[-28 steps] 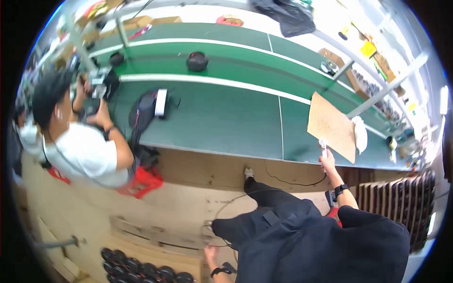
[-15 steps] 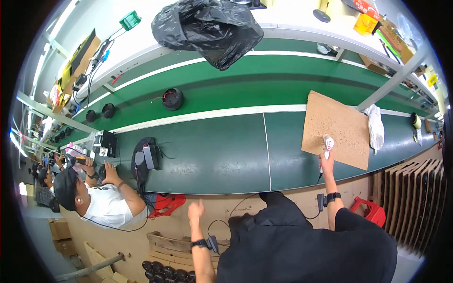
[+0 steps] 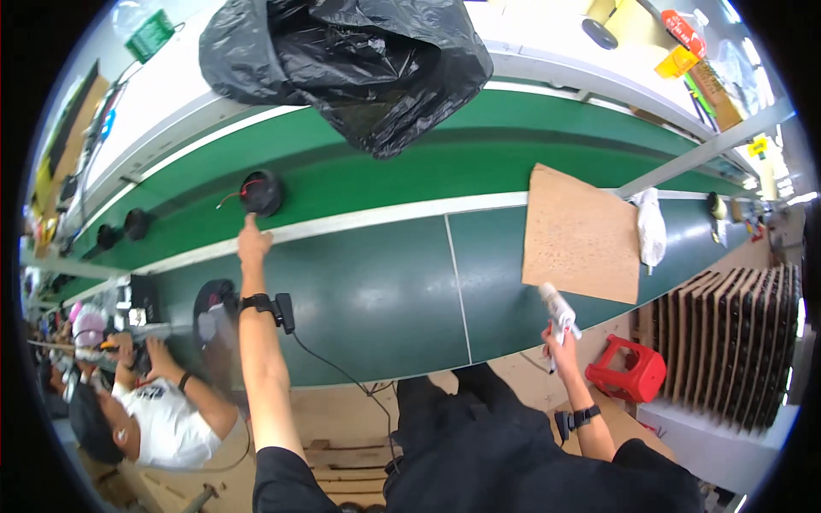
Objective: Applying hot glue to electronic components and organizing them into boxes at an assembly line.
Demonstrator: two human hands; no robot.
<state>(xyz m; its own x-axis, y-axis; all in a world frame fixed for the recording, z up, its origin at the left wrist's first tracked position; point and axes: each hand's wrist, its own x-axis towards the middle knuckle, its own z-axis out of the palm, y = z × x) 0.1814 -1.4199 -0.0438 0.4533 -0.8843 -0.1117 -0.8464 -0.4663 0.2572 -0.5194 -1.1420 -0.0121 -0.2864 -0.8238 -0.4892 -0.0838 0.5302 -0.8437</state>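
Observation:
My left hand (image 3: 253,245) reaches over the far edge of the bench, fingers stretched out. Its fingertips are at the near rim of a black round housing (image 3: 263,195) with a thin red wire, which sits on the green conveyor belt (image 3: 445,162). Whether they touch it, I cannot tell. Closed around the handle of a white glue gun (image 3: 560,313) is my right hand (image 3: 562,349), near the front edge of the bench. The gun's nozzle points away, beside the lower edge of a brown cardboard sheet (image 3: 583,239) dotted with small marks.
A black plastic bag (image 3: 359,68) hangs from the shelf over the belt. More black housings (image 3: 137,224) stand further left. At left a co-worker (image 3: 162,423) sits at the bench. On the right are a white bag (image 3: 651,229), a red stool (image 3: 627,369) and stacked boards (image 3: 727,342).
My left hand has moved from below the bench up to the black housing on the belt. My right hand has drawn the glue gun back off the cardboard toward me. The view has shifted.

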